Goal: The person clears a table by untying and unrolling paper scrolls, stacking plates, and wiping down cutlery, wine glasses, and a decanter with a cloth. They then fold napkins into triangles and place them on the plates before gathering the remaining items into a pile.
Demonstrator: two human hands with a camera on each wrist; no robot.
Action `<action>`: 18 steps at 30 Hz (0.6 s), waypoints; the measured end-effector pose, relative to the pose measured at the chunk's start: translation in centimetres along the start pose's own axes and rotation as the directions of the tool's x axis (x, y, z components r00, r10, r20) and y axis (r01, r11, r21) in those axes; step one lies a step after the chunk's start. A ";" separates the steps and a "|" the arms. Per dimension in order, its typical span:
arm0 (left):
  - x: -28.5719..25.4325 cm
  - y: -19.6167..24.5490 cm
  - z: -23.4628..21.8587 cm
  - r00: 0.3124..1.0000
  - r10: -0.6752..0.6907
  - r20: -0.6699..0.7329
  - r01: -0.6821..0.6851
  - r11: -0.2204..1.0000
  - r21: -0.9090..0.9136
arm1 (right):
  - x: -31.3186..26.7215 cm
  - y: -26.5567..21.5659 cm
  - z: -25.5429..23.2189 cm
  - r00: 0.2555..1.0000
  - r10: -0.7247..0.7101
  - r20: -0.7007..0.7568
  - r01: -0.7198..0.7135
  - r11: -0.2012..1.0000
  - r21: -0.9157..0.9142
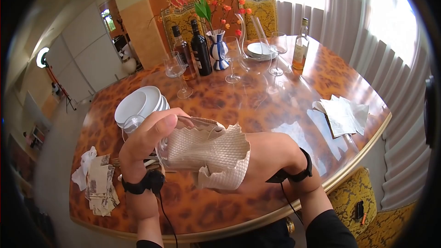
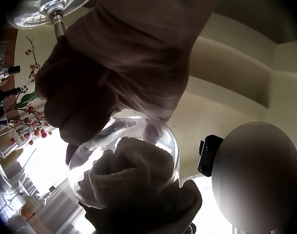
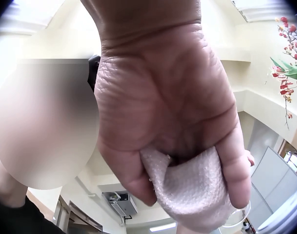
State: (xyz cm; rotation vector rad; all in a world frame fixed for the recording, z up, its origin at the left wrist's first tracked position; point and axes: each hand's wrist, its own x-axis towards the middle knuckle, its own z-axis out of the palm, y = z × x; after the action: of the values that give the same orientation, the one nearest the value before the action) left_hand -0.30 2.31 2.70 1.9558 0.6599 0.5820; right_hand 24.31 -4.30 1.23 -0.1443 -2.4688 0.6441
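My left hand (image 1: 143,149) holds a wine glass (image 2: 165,134) tilted on its side above the table, its fingers wrapped about the stem and the base of the bowl. The glass's foot (image 2: 29,17) sticks out past the fist in the left wrist view. A textured, off-white paper towel (image 1: 220,154) is stuffed into the bowl and flares out over the rim with ragged edges. My right hand (image 1: 275,154) grips this towel at the mouth of the glass. In the right wrist view, the towel (image 3: 197,190) bulges between thumb and fingers, hiding the fingertips.
White plates (image 1: 138,105) and worn paper slips (image 1: 102,186) lie on the left of the glossy table (image 1: 211,98). White napkins (image 1: 342,115) lie at right. Farther back stand dark bottles (image 1: 200,50), a striped vase (image 1: 219,53), wine glasses (image 1: 184,93), a decanter and a whisky bottle (image 1: 300,48).
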 end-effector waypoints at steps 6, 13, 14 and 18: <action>-0.2 0.7 1.0 0.989 -0.040 -0.139 0.041 0.999 0.006 | -0.4 0.3 -0.7 0.991 0.131 0.031 -0.127 0.986 -0.105; 0.4 0.0 1.7 0.940 0.078 -0.331 -0.081 0.997 0.006 | 0.9 0.1 -2.1 0.870 0.414 -0.269 -0.380 0.909 0.171; 0.9 0.3 2.9 0.865 0.282 -0.414 -0.232 0.958 0.168 | 0.9 1.5 -2.1 0.874 0.249 -0.418 -0.200 0.967 0.158; 2.1 0.4 3.9 0.658 0.592 -0.465 -0.286 0.768 0.573 | 1.3 -0.6 -3.6 0.654 0.601 -0.460 -0.292 0.761 0.579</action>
State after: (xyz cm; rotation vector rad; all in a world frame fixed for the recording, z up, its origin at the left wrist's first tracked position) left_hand 3.84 1.05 1.62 2.3983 0.7487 1.5815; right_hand 25.27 -2.98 4.78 -0.7087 -1.5593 1.1657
